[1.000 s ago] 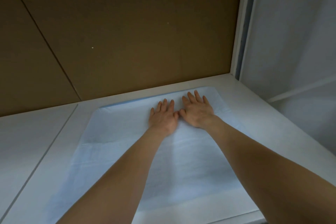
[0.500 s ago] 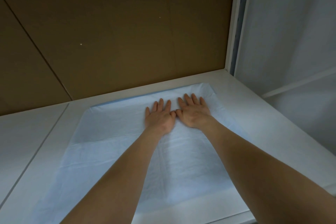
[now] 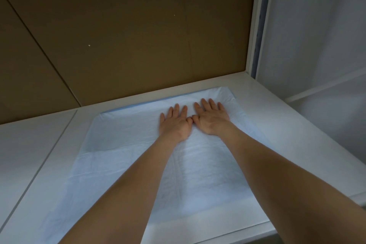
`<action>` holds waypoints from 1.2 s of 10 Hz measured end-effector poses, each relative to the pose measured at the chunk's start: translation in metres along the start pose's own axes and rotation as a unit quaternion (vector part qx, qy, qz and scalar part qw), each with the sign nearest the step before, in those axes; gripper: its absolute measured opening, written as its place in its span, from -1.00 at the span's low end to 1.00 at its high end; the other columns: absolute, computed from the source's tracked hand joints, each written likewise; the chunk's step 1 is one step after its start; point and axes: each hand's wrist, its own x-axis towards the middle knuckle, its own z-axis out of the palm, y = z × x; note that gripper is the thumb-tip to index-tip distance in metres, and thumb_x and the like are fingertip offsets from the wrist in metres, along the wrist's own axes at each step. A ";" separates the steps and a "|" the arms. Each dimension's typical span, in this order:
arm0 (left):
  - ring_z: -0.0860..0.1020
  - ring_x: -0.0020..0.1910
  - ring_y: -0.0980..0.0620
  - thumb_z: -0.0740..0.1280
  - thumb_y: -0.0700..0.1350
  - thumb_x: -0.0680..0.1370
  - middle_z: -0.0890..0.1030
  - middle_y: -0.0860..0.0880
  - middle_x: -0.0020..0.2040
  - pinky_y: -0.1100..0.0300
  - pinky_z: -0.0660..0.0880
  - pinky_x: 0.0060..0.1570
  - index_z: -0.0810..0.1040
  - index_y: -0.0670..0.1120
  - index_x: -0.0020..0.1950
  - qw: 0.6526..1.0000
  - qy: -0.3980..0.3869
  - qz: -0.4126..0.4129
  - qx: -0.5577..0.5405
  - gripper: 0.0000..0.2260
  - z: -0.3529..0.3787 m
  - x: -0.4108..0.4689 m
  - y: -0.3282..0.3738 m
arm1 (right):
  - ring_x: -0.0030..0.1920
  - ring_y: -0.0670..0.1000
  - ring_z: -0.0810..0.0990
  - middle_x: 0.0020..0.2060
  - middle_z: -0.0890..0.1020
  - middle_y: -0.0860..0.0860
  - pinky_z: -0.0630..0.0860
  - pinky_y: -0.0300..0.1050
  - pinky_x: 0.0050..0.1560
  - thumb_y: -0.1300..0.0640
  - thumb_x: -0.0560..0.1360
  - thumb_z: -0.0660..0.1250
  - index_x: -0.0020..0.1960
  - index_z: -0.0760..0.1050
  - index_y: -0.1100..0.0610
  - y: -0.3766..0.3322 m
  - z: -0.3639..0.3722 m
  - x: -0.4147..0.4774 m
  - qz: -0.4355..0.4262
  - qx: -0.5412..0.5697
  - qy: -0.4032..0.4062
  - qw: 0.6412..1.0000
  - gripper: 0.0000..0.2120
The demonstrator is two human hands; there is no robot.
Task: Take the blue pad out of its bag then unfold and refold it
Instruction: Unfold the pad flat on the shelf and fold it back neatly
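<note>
The blue pad (image 3: 122, 156) lies spread out flat on the white table (image 3: 29, 154), reaching from near the back wall to the front edge. My left hand (image 3: 175, 124) and my right hand (image 3: 211, 118) rest palm down side by side on the pad's far part. Their fingers are straight and point toward the wall, and the thumbs almost touch. Both forearms stretch across the pad's middle and hide part of it. No bag is in view.
A brown cardboard wall (image 3: 128, 35) stands right behind the table. A white frame post (image 3: 254, 25) and a pale curtain (image 3: 316, 45) close off the right side. A seam (image 3: 49, 154) runs through the tabletop left of the pad.
Both hands stay flat on the far part of the pad with hardly any shift. The view has drifted slightly.
</note>
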 end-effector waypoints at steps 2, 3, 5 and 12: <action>-0.12 0.56 0.00 -0.10 0.06 0.66 -0.13 -0.03 0.58 0.02 -0.14 0.51 -0.12 0.03 0.57 0.999 0.032 -0.001 -0.040 -0.52 -0.011 -0.008 -0.009 | 0.55 0.09 -0.19 0.56 -0.15 0.02 -0.16 0.10 0.53 -0.12 0.64 -0.13 0.58 -0.15 -0.01 -0.003 -0.014 -0.006 0.007 0.039 0.038 0.998 -0.45; -0.13 0.56 -0.02 -0.11 0.07 0.66 -0.13 -0.02 0.58 -0.01 -0.13 0.52 -0.13 0.05 0.57 0.999 0.035 -0.004 -0.033 -0.52 -0.015 -0.011 -0.009 | 0.55 0.11 -0.22 0.56 -0.16 0.03 -0.18 0.13 0.52 -0.12 0.64 -0.13 0.58 -0.16 0.00 -0.004 -0.012 -0.008 0.007 0.016 0.042 0.999 -0.45; -0.14 0.56 -0.02 -0.16 0.10 0.65 -0.16 0.01 0.58 -0.07 -0.15 0.51 -0.13 0.09 0.56 1.000 -0.003 0.001 -0.004 -0.53 -0.001 -0.009 -0.005 | 0.55 0.11 -0.22 0.56 -0.17 0.04 -0.20 0.16 0.51 -0.13 0.64 -0.17 0.58 -0.17 -0.01 0.000 0.000 -0.006 0.011 0.007 0.010 1.000 -0.45; -0.10 0.56 0.00 -0.11 0.06 0.67 -0.09 -0.02 0.58 0.01 -0.13 0.51 -0.05 0.04 0.57 0.999 0.003 0.025 -0.047 -0.54 -0.004 -0.013 -0.011 | 0.55 0.13 -0.17 0.56 -0.14 0.03 -0.16 0.18 0.51 -0.16 0.63 -0.19 0.57 -0.16 -0.04 -0.009 -0.001 -0.011 0.036 -0.009 0.013 0.999 -0.45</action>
